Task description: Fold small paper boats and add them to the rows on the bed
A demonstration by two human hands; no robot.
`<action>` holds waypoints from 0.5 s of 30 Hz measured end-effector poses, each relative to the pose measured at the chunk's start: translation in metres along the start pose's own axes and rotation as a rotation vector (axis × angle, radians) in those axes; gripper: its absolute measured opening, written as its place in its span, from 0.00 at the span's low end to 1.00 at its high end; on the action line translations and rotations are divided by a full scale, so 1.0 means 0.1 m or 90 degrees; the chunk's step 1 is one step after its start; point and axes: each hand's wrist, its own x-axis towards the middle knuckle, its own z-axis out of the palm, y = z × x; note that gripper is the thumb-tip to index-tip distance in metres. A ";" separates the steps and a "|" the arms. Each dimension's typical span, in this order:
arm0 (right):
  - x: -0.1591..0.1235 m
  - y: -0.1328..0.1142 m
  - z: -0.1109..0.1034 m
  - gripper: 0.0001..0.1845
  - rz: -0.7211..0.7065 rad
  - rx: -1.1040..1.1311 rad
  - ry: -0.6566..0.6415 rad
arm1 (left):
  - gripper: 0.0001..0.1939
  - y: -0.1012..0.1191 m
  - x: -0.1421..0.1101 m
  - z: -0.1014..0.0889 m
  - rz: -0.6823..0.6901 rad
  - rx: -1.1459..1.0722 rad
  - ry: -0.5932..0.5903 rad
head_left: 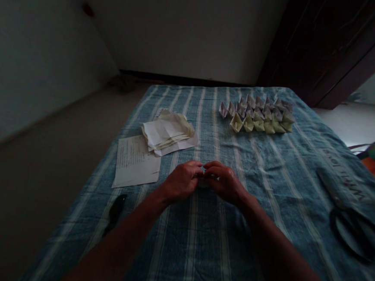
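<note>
My left hand point(181, 181) and my right hand point(223, 182) meet at the middle of the blue striped cloth point(198, 249). Their fingertips pinch a small pale folded paper point(204, 181), mostly hidden between them. Beyond my hands, several small origami paper boats point(256, 115) stand in neat rows, white ones behind and pale yellow ones in front. To the left of my left hand lie a loose pile of folded paper scraps point(167, 132) and a printed sheet point(137, 162).
A pair of black-handled scissors point(351, 227) lies on the cloth at the right, and a dark oblong object point(115, 210) lies near my left forearm. The cloth-covered surface ends at a pale floor on the left, with a dark wooden door point(325, 43) behind.
</note>
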 end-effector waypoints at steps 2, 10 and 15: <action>0.00 0.01 -0.01 0.10 0.016 0.035 0.002 | 0.13 -0.02 -0.01 0.00 0.025 0.006 -0.008; -0.01 0.00 -0.05 0.08 0.063 0.112 -0.049 | 0.10 0.02 0.00 -0.08 0.010 -0.091 -0.063; -0.01 -0.05 -0.10 0.10 0.032 0.119 -0.094 | 0.06 0.06 0.00 -0.15 -0.053 -0.181 -0.092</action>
